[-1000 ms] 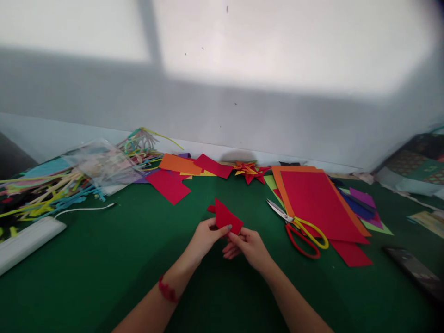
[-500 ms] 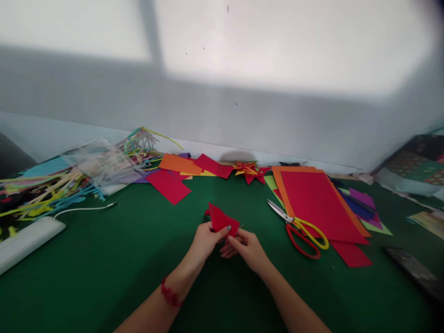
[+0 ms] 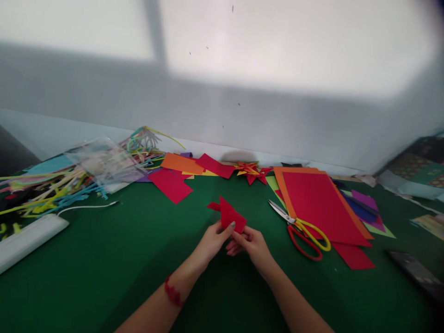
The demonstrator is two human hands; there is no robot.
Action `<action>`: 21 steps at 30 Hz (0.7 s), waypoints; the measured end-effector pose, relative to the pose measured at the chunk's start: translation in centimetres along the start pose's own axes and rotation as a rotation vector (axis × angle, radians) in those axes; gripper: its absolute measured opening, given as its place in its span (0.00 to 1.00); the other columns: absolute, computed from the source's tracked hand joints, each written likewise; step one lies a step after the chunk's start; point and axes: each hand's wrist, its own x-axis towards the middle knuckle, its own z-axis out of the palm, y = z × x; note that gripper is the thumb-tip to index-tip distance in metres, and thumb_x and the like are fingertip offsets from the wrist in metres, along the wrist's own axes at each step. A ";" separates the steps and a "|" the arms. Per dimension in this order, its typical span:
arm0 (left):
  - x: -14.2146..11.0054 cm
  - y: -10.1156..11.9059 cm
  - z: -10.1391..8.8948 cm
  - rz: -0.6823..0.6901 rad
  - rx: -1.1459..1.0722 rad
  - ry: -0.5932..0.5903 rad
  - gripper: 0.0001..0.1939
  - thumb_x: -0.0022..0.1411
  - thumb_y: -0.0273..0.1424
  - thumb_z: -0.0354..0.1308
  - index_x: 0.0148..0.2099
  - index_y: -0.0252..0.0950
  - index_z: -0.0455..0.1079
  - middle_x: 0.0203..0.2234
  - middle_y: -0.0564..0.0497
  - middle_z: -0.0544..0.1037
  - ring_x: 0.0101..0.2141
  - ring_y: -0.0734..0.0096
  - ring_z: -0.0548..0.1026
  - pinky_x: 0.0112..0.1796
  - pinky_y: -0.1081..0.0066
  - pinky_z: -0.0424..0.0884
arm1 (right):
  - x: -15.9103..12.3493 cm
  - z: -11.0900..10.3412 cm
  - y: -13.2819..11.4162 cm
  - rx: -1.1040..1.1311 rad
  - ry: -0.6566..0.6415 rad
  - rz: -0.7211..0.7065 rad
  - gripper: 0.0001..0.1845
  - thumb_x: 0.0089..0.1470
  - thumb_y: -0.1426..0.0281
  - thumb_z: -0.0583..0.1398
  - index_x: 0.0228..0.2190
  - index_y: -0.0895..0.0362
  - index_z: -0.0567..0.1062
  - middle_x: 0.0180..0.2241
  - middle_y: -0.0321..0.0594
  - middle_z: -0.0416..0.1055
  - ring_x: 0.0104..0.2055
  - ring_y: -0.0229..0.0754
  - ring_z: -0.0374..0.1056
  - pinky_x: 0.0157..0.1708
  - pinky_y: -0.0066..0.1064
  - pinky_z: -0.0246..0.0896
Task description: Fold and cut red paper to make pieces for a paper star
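A small folded piece of red paper [image 3: 231,216] is held above the green table between both hands, with one narrow flap jutting out to the left. My left hand [image 3: 214,241] pinches its lower left side, thumb lying on the front face. Thumb and fingers of my right hand [image 3: 252,247] close on its lower right edge. The fingers behind the paper are partly hidden. To the right lie scissors [image 3: 288,218] with one yellow and one red handle, their tips pointing up and left.
Red paper sheets [image 3: 319,203] lie over orange ones at right, near a dark phone [image 3: 414,270]. Folded paper stars [image 3: 251,171] and loose paper pieces [image 3: 170,185] sit along the wall. Pipe cleaners [image 3: 65,185] and a white power strip [image 3: 34,238] are at left.
The folded red paper has tilted a little in my hands, and its left flap now sticks out more. Both hands keep their hold; the whole view has shifted slightly.
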 end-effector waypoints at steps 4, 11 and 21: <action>-0.3 -0.8 0.9 -0.052 -0.035 -0.105 0.21 0.51 0.46 0.52 0.20 0.33 0.65 0.11 0.55 0.64 0.15 0.78 0.61 0.18 0.76 0.57 | -0.1 0.1 -0.1 0.050 0.003 -0.020 0.18 0.46 0.59 0.59 0.31 0.62 0.68 0.20 0.41 0.72 0.21 0.42 0.71 0.23 0.33 0.65; -0.1 -0.9 0.9 -0.081 -0.010 -0.051 0.28 0.51 0.52 0.45 0.13 0.35 0.55 0.07 0.57 0.57 0.12 0.79 0.57 0.17 0.75 0.55 | -0.1 0.2 0.0 0.040 -0.047 -0.022 0.15 0.48 0.62 0.58 0.31 0.62 0.67 0.20 0.42 0.73 0.22 0.42 0.71 0.24 0.33 0.66; 0.3 -0.7 0.2 -0.033 -0.018 -0.008 0.24 0.52 0.49 0.49 0.23 0.31 0.68 0.17 0.51 0.72 0.23 0.71 0.69 0.31 0.71 0.63 | -0.1 0.1 0.0 0.019 -0.054 -0.025 0.15 0.48 0.62 0.57 0.32 0.63 0.67 0.19 0.42 0.73 0.22 0.42 0.71 0.23 0.31 0.66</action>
